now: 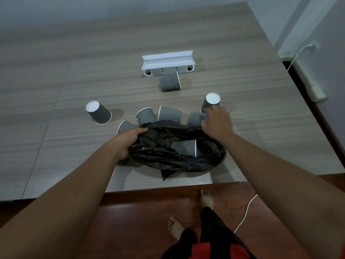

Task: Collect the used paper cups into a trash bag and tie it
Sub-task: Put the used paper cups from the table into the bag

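A black trash bag (168, 157) lies open on the wooden table (56, 90), with one grey ribbed paper cup (183, 147) on its side inside. My left hand (130, 140) grips the bag's left rim. My right hand (216, 122) closes its fingers on a lying grey cup (195, 118) just behind the bag. Several more grey cups lie or stand around: one upside down beside my right hand (211, 100), one at far left (99, 112), some at the bag's rear edge (169, 114), one farther back (169, 82).
A white socket box (168, 62) with its lid raised stands at the table's middle. The table's near edge runs just below the bag. My bare feet (206, 198) stand on the red-brown floor beside a white cable (246, 210). A wall is at right.
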Demonstrator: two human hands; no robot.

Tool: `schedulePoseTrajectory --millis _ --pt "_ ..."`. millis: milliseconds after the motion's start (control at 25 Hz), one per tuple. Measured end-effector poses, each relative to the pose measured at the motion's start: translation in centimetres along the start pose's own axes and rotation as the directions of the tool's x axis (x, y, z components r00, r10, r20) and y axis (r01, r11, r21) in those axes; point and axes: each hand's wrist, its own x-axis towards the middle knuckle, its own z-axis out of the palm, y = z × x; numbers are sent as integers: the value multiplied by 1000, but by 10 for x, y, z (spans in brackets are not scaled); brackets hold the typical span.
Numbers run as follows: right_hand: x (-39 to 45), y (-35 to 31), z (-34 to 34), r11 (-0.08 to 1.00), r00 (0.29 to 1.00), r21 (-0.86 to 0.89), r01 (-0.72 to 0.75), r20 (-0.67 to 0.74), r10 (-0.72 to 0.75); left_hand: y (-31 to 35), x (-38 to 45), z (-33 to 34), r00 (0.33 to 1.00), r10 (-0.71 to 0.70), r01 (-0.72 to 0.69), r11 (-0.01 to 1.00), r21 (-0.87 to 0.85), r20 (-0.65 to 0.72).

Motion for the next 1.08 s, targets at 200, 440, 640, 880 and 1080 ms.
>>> schedulePoseTrajectory --millis 200,440,640,880,1080 --pt "22 3 30 966 969 -207 154 224 -107 -5 4 7 1000 -20 19 999 -43 -8" --pt "26 -4 43 964 967 -264 13 248 54 -9 8 7 999 -9 5 995 -100 -41" --pt "4 -11 6 938 977 312 -149 -100 189 -11 9 4 999 -19 15 994 -108 -40" --pt "-51 -35 -7 104 904 900 -424 427 -11 -8 10 3 1000 -2 -1 994 -112 -23" --pt "-59 -77 16 475 827 747 -465 558 -68 -10 5 2 998 54 -46 984 -170 41"
